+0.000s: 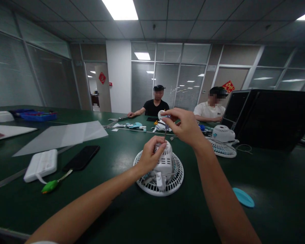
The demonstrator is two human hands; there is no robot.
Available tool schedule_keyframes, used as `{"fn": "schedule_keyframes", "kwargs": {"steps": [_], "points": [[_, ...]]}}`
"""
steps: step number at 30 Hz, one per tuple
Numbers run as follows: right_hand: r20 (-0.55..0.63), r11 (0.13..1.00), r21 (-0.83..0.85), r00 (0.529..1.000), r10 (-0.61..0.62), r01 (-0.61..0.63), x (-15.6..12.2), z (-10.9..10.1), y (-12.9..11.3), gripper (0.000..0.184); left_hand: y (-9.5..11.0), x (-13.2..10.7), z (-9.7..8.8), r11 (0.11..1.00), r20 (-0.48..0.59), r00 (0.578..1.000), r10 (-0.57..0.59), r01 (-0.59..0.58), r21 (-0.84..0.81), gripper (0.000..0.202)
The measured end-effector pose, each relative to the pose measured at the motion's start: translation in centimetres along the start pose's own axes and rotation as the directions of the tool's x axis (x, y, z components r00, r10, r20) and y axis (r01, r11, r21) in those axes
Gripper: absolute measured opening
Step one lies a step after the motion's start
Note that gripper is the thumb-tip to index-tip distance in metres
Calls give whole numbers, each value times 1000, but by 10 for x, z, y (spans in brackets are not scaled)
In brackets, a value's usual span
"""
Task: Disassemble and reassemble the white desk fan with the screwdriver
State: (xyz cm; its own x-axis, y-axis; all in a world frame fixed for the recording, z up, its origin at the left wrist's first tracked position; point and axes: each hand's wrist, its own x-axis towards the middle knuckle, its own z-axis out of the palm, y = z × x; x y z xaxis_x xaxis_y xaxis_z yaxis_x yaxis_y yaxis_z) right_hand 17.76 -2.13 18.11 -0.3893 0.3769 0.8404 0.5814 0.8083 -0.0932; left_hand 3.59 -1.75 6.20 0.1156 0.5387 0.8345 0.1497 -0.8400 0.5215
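Note:
A white fan (167, 162) lies face down in front of me, its round grille (178, 179) flat on the table and its slotted motor housing upward. My left hand (152, 152) is closed on the top of the housing, fingers around its upper edge. Above it, my right hand (183, 124) pinches the clear handle of a screwdriver (165, 129). The shaft points down, its tip close to my left fingertips at the housing top. Whether the tip sits on a screw is hidden. A white cable with a plug (160, 179) hangs against the housing's near side.
Right of the fan are a light-blue disc (243, 197), another white fan (222, 139) and a large black case (271, 118). A phone (81, 158), white power bank (41, 164) and translucent sheets (66, 135) lie left. Two people (156, 105) (210, 107) sit opposite.

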Motion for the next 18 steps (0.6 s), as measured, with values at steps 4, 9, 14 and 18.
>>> {"fn": "schedule_keyframes", "kwargs": {"steps": [4,9,14,18], "points": [[24,1000,4,999,-21,21,-1,-3,-2,29,0,0,0,1000,-16,1000,19,-19,-5,12],[45,997,77,999,3,-6,-1,-3,-4,30,2,0,0,999,-4,1000,25,-25,24,14],[57,1000,12,998,18,-19,-2,-5,-2,28,3,0,-1,998,6,999,35,-35,42,14],[102,999,30,995,13,-16,-3,-6,-3,37,1,0,-1,998,1,999,36,-36,46,15]]}}
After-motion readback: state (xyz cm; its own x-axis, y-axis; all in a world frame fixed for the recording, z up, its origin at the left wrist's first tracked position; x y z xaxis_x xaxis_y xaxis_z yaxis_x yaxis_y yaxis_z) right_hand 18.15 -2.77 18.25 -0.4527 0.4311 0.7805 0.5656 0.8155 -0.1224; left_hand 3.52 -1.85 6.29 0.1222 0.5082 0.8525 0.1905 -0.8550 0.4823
